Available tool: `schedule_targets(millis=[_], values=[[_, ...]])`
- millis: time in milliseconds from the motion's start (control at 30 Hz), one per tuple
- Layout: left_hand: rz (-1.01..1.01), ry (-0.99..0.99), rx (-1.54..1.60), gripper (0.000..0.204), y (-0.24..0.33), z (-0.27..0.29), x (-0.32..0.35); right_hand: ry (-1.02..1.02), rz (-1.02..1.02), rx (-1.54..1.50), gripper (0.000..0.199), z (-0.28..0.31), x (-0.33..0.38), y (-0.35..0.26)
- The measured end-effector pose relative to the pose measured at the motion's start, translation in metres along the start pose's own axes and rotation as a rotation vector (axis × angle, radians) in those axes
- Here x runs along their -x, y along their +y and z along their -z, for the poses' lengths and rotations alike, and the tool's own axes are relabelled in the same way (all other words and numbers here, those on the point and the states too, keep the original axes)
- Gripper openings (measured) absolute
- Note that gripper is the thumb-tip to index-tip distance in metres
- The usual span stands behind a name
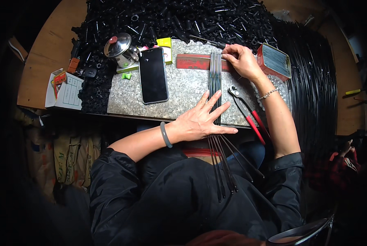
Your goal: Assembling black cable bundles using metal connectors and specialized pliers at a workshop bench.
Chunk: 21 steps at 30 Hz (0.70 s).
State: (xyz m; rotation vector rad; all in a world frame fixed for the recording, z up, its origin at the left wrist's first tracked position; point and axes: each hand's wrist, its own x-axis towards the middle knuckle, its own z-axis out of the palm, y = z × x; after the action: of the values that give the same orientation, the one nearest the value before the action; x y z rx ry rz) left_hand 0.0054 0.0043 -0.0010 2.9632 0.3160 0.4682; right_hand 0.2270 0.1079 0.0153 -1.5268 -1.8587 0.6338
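Observation:
A row of thin black rods (215, 76) lies side by side across the grey stone-patterned board, its near ends fanning out over the board's front edge toward my lap. My left hand (195, 121) rests flat on the rods with its fingers spread. At their far ends, my right hand (241, 59) has thumb and forefinger pinched together; what is between them, if anything, is too small to make out. Under the rods runs a worn red strip (191, 61). Pincers (249, 115) with red handles lie beside the rods, below my right wrist.
Right of my right hand stands a red tin (271, 65) of thin wires. A phone (154, 76), a lidded metal pot (120, 47) and a white box (64, 91) are at left. Black parts (171, 20) heap behind; long black rods (312, 82) pile at right.

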Motion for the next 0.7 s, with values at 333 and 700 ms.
schedule_targets(millis=[333, 700], values=[[0.000, 0.026, 0.046, 0.060, -0.001, -0.002, -0.001, -0.053, 0.063, -0.074, 0.009, 0.000, -0.005, 0.008], [0.017, 0.034, 0.051, 0.059, 0.000, 0.000, 0.000, -0.010, 0.123, -0.104, 0.013, -0.004, -0.005, 0.005]])
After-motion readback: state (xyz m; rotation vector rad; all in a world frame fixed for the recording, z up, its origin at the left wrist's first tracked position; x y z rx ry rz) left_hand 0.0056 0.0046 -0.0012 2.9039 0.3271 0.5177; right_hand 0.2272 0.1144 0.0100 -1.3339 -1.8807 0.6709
